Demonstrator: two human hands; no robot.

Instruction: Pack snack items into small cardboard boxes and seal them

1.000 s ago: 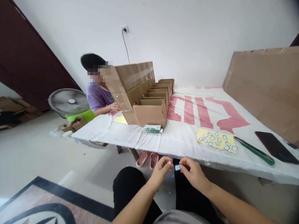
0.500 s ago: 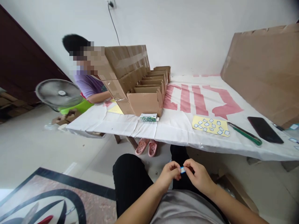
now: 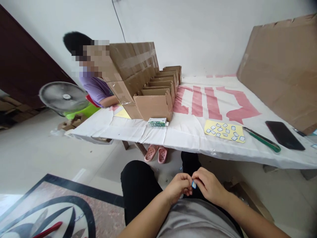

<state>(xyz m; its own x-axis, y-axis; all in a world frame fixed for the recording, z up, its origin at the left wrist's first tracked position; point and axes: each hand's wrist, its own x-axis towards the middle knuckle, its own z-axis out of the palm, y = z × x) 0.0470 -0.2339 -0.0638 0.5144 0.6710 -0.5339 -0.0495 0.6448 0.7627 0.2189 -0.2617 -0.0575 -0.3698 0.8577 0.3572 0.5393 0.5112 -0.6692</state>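
Note:
Over my lap, my left hand [image 3: 181, 185] and my right hand [image 3: 208, 183] meet with bent fingers at a small white piece with a blue edge [image 3: 194, 184]. The right thumb and fingers pinch its upper part, and the left fingertips press on its left side. What exactly the piece is, I cannot make out. On the table edge beyond lies a yellow card [image 3: 210, 124] with several similar blue-edged white pieces scattered on it. Green-handled tweezers [image 3: 264, 141] rest right beside the card.
A dark phone [image 3: 284, 135] lies right of the tweezers. Open cardboard bins [image 3: 155, 105] line the table [image 3: 188, 140], with a small green-and-white box [image 3: 157, 122] in front. A large cardboard sheet [image 3: 282, 72] stands at right. Another person [image 3: 95, 87] sits behind the boxes near a fan [image 3: 65, 97].
Between my fingers the small piece has turned from lying nearly level to tilted downward. Both hands stay together over my lap, and the view has shifted slightly.

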